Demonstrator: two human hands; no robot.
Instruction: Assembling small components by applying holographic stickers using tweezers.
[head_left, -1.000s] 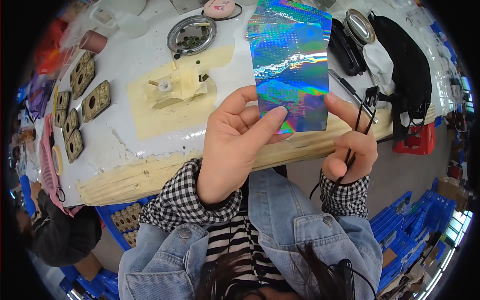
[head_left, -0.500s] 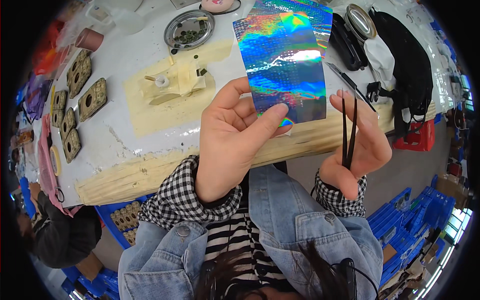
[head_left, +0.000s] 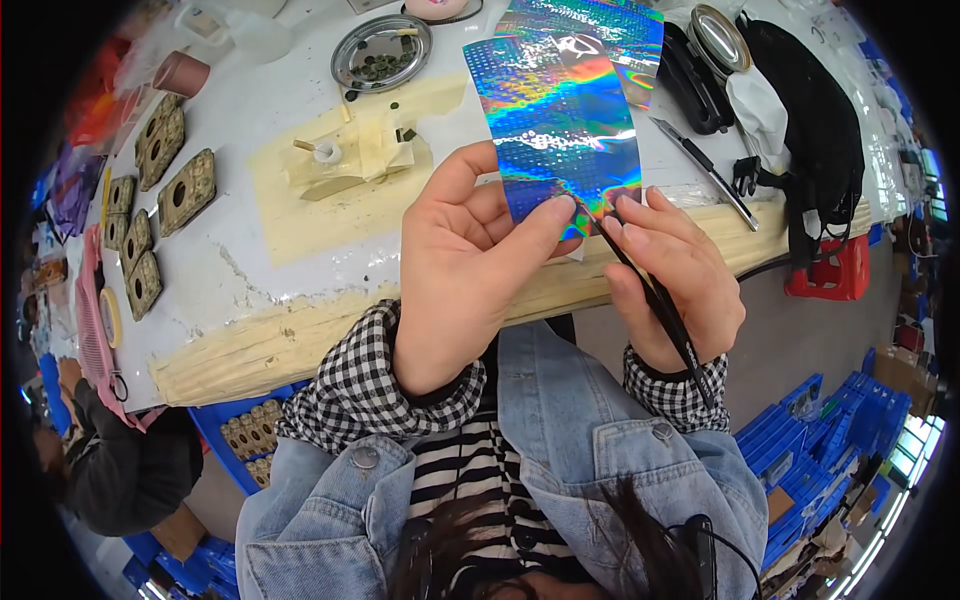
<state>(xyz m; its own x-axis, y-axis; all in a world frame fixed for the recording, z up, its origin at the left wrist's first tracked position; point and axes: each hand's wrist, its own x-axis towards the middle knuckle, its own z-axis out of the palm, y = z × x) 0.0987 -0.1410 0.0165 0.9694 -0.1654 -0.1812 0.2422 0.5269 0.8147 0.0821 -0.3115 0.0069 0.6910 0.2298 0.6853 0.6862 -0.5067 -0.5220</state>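
Note:
My left hand (head_left: 465, 255) pinches the lower left part of a shiny holographic sheet (head_left: 560, 110) covered with rows of tiny marks, thumb in front and fingers behind. Black tweezers (head_left: 650, 290) lie in my right hand (head_left: 680, 280), gripped between thumb and fingers. Their tips meet the lower edge of the sheet, close to my left thumb; whether they pinch anything there is too small to tell. A second holographic sheet (head_left: 640, 45) shows behind the first one.
Several camouflage-patterned cases (head_left: 188, 192) lie at the left. A round metal dish (head_left: 380, 55) holds small dark pieces. Yellowish tape and a small white ring (head_left: 325, 152) sit mid-table. A craft knife (head_left: 705, 170), black case (head_left: 695, 85) and black bag (head_left: 810, 110) lie right. A person (head_left: 130, 465) sits at left.
My right hand has turned and moved left, bringing the tweezer tips from beside the sheet to its lower edge. The sheet has shifted slightly left and tilted in my left hand.

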